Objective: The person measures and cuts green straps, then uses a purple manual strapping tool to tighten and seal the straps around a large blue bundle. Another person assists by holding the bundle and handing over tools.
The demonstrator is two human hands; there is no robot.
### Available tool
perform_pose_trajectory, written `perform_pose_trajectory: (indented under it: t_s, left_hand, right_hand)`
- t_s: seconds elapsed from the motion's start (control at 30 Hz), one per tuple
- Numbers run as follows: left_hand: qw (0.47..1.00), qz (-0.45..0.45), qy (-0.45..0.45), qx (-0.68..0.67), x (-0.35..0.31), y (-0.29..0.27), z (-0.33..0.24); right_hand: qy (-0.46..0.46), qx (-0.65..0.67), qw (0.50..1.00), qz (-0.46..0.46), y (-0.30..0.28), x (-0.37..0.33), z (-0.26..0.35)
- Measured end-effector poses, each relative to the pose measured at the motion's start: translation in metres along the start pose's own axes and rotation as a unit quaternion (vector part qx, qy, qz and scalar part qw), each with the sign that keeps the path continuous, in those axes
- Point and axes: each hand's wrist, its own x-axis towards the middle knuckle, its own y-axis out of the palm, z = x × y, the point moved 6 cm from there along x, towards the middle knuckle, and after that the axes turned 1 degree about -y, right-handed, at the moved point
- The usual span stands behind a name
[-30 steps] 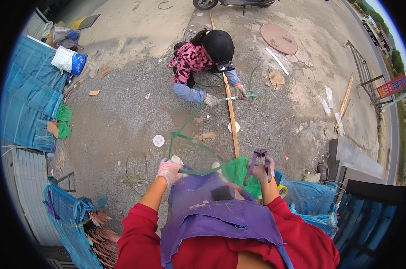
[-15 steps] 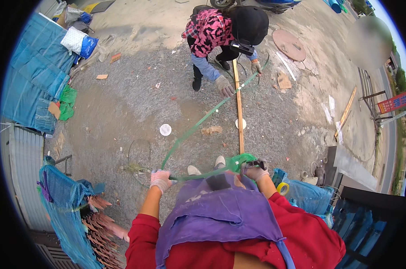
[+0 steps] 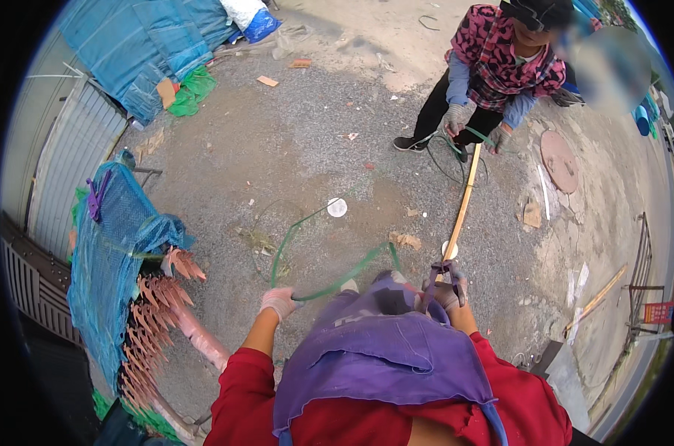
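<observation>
A length of green plastic strap (image 3: 344, 279) curves over the ground in front of me. My left hand (image 3: 279, 302), in a pale glove, is closed on it, with a thinner stretch looping away toward the white disc. My gloved right hand (image 3: 448, 293) is closed around a dark purple looped thing (image 3: 439, 273), whose exact kind I cannot make out. Just beyond that hand lies the near end of a long wooden strip (image 3: 465, 197). At its far end a co-worker (image 3: 500, 67) in gloves holds another piece of green strap (image 3: 476, 134) between both hands.
White discs (image 3: 337, 207) lie on the gravel. Blue netting (image 3: 129, 245) and stacked pinkish pieces (image 3: 147, 320) stand at my left, with a blue tarp (image 3: 151, 37) farther off. A round cover (image 3: 559, 161) and a metal frame (image 3: 638, 275) are on the right.
The co-worker has straightened up, and the strap no longer spans between us. The green bunch at my right hand is gone from there. The view has swung left.
</observation>
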Motion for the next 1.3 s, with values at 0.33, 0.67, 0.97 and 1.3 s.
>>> perform_pose_trajectory:
  t_s: [0.33,0.67,0.97,1.3]
  left_hand:
    - [0.958,-0.192,-0.122,-0.176,-0.111,0.078,0.025]
    - [0.710,-0.498,-0.314,-0.387,-0.192,0.281,0.019]
    - [0.266,-0.590,-0.271,-0.712,-0.241,0.364,-0.011]
    - [0.195,-0.502,-0.291,-0.791,-0.269,0.348,0.069]
  right_hand:
    - [0.267,-0.249,0.929,-0.062,0.041,0.071,0.000]
    - [0.293,-0.442,0.847,0.039,0.096,0.135,-0.037]
    - [0.258,-0.557,0.787,0.067,0.157,0.088,-0.167]
    - [0.310,-0.548,0.754,0.186,0.145,0.172,-0.283]
